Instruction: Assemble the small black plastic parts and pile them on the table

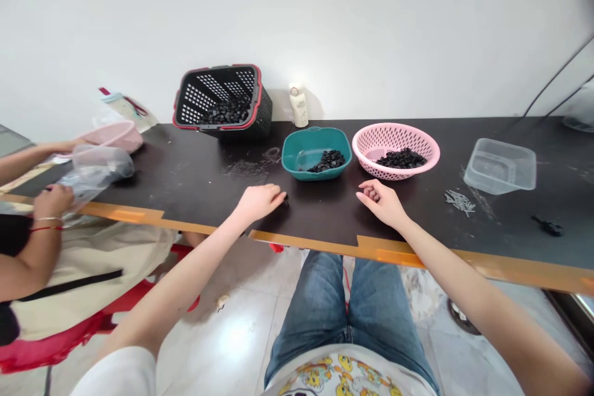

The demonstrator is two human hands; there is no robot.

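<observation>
Black pieces (401, 158) lie in basket (218, 68), teal tub (315, 174) and pink colander (394, 136) (left fingers (273, 198) curled, hold unclear; right fingers (371, 189) loosely open, empty).

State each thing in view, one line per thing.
left hand: closed on a small black piece
right hand: open, holding nothing
teal tub: holds black pieces
pink colander: holds black pieces
black basket: tipped on its side, holds black pieces
clear plastic bag: held by a co-worker's hand
</observation>
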